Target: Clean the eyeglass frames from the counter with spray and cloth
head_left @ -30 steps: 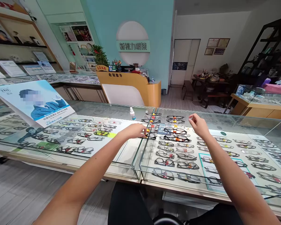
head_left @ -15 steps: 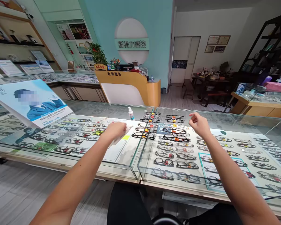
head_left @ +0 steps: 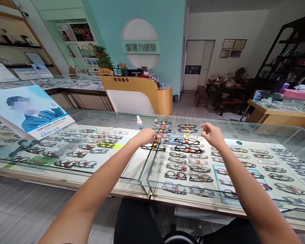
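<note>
Over the left column of eyeglasses on the glass counter top, my left hand (head_left: 147,136) has its fingers bent down onto a dark-framed pair of eyeglasses (head_left: 158,141), partly hidden by the hand. Nearer to me in that column lies another black pair (head_left: 154,147). My right hand (head_left: 214,135) hovers just right of the second column, its fingers loosely curled and nothing visible in them. That column holds several black eyeglasses (head_left: 188,149) with orange tags at the bridge. A small white spray bottle (head_left: 139,122) stands behind my left hand.
Under the glass of the display counter (head_left: 148,193) lie rows of eyeglasses (head_left: 176,175). On the left a blue tent-shaped sign (head_left: 40,118) stands on the glass. Beyond are a wooden cashier desk (head_left: 165,98), a bench (head_left: 201,96) and another display case (head_left: 274,108) at right.
My left hand has moved right, from the glass left of the eyeglasses onto the left column. My right hand stays beside its column, its fingers slightly looser. The view has shifted slightly.
</note>
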Available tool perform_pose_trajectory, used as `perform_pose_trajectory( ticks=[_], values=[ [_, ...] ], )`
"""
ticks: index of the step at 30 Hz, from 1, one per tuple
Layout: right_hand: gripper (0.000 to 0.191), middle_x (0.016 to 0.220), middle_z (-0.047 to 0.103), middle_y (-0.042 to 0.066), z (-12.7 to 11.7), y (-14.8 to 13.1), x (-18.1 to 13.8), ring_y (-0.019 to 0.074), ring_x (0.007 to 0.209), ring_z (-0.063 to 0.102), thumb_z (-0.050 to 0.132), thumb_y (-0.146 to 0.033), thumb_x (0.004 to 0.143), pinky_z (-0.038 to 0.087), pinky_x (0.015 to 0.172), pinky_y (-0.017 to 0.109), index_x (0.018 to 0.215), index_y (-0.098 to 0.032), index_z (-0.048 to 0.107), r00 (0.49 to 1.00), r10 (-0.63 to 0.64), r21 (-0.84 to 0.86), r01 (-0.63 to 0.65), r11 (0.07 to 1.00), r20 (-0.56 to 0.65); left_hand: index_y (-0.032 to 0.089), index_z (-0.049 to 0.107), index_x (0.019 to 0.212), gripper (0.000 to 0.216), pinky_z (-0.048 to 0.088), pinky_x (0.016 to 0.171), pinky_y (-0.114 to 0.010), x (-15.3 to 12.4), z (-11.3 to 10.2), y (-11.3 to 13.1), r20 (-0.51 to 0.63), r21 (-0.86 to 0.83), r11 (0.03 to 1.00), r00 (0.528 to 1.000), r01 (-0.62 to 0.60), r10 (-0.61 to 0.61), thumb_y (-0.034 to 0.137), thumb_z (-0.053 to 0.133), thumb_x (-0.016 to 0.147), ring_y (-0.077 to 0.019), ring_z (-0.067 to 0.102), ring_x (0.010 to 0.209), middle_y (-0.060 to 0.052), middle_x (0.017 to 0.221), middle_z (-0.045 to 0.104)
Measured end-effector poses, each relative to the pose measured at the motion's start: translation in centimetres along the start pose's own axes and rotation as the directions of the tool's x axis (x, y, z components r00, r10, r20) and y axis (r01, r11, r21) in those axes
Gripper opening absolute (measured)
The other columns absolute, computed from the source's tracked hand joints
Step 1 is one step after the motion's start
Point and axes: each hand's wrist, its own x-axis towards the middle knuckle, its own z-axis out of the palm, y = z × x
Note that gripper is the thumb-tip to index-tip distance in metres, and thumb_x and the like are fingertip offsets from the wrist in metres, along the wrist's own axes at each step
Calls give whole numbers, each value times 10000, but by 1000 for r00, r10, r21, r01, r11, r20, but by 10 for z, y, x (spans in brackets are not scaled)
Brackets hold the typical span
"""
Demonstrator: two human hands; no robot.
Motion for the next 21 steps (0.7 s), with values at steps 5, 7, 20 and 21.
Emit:
perform_pose_trajectory(
  ticks=[5,7,20,21],
  values=[
    [268,811,725,20,-3,-1,1,224,752,676,598,-249,801,502,805,375,1050,-238,696,1000,0,26,0,1000,-1,244,888,927,170,429,719,-318,-4,-27,-12,-6,-104,995,1000,0,0,293,735,870,-257,726,895,-71,992,846],
    [262,807,725,21,-4,-2,1,223,752,676,602,-246,801,506,807,377,1045,-237,698,1000,3,43,-3,999,-8,240,891,989,236,440,727,-316,-8,-43,-14,-55,-174,985,998,-10,0,370,721,890,-239,704,881,-64,1009,835],
    [246,873,785,28,1,-35,-5,224,859,826,647,-340,887,648,873,384,1090,-213,704,999,-23,386,11,923,26,178,761,814,548,529,943,-329,44,-8,117,-315,-937,-100,935,-334,-166,573,1053,572,-178,703,973,-71,1026,798],
    [232,944,815,56,1,-39,-6,227,879,829,658,-332,882,649,884,396,1070,-205,704,999,-24,475,5,880,34,180,756,807,555,526,919,-318,44,-1,121,-285,-939,-148,944,-310,-166,572,1062,560,-169,695,949,-61,1015,796]
  ],
)
